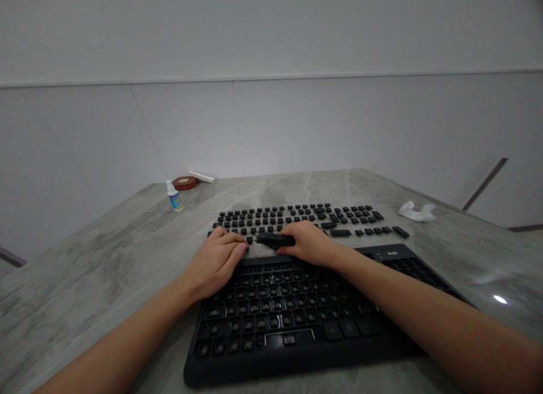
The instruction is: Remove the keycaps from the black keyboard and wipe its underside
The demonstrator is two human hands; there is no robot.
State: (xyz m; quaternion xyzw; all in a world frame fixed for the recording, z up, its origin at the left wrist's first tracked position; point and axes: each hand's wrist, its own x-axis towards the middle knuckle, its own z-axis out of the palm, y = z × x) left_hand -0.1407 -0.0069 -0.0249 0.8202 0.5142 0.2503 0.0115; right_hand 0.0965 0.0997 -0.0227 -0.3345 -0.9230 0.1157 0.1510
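Observation:
A black keyboard [292,348] lies in front of me with most of its keys off and the sockets bare. Beyond its far edge, loose black keycaps [333,232] are laid out in rows. My left hand [218,264] rests over the far left corner of the keyboard, thumb and fingers together beside the nearest row of keycaps; whatever is between the fingertips is too small to make out. Above the keyboard's far edge, my right hand [307,241] grips a long black tool [271,239] that points left towards my left hand. Its exact kind is unclear.
On the grey marbled table [139,252] stands a small white spray bottle [174,197] at the back left. Behind it are a dark red box [185,183] and a white strip [201,176]. Crumpled white tissue [417,212] lies at the right. A white wall [271,128] rises behind.

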